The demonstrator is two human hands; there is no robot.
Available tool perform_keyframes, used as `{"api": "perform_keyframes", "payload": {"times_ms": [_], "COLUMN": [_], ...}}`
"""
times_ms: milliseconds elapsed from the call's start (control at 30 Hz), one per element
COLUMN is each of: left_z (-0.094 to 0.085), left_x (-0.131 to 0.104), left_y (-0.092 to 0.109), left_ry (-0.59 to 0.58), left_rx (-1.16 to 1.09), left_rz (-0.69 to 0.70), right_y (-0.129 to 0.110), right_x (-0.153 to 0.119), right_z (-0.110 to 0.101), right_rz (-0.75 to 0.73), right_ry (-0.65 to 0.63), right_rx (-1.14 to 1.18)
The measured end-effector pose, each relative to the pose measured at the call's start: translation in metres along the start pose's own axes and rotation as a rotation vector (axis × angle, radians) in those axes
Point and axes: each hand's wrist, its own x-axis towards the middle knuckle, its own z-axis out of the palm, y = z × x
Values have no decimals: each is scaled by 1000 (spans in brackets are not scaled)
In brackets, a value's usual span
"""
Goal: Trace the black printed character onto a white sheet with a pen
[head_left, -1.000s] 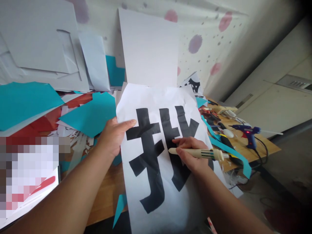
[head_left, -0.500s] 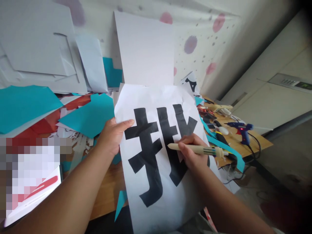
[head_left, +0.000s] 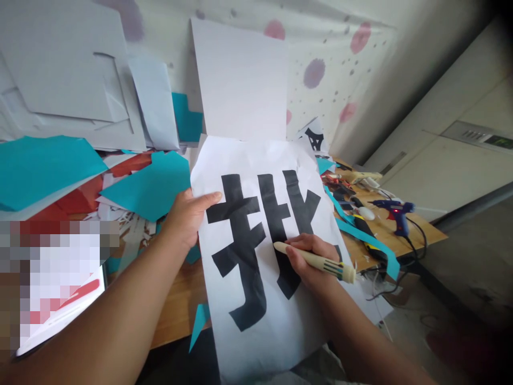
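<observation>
A white sheet of paper [head_left: 236, 350] with a large black printed character leans up in front of me. My left hand [head_left: 186, 216] grips its left edge, thumb on the front and fingers hidden behind. In my right hand [head_left: 316, 259] is a cream multicolour pen [head_left: 312, 259], held between thumb and fingers. The pen's tip points left and lies over a black stroke in the middle of the sheet; whether it touches the paper I cannot tell. The right hand covers the lower right part of the character.
Teal paper pieces [head_left: 148, 184] and red scraps lie at left beside a lit screen, partly pixelated. A blue glue gun [head_left: 396, 214] with a cable stands on the wooden table [head_left: 425, 235] at right, near a yellow-black cutter [head_left: 366, 235]. A blank white sheet [head_left: 244, 80] stands behind.
My right hand has shifted slightly downward, and the pen has tilted so that its back end sits lower. The left hand keeps its hold on the sheet. The view has shifted a little.
</observation>
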Motion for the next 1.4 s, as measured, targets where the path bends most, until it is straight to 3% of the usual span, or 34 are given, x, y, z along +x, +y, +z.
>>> {"api": "perform_keyframes", "payload": {"times_ms": [133, 300, 433, 967, 1133, 1400], "left_z": [1, 4, 3, 2, 1, 2], "left_x": [-2, -3, -3, -2, -1, -4], "left_y": [1, 3, 3, 2, 1, 3], "left_ry": [-7, 29, 20, 15, -6, -10], "left_rx": [7, -6, -5, 12, 17, 27], "left_rz": [-7, -4, -15, -8, 3, 38], "right_y": [3, 4, 0, 3, -3, -10], "right_x": [-3, -4, -2, 0, -11, -25], "right_z": [-1, 0, -3, -8, -11, -11], "right_rz": [33, 9, 11, 56, 151, 28], "right_ry": [-49, 12, -60, -134, -42, 26], "right_rx": [77, 52, 101, 179, 193, 0]}}
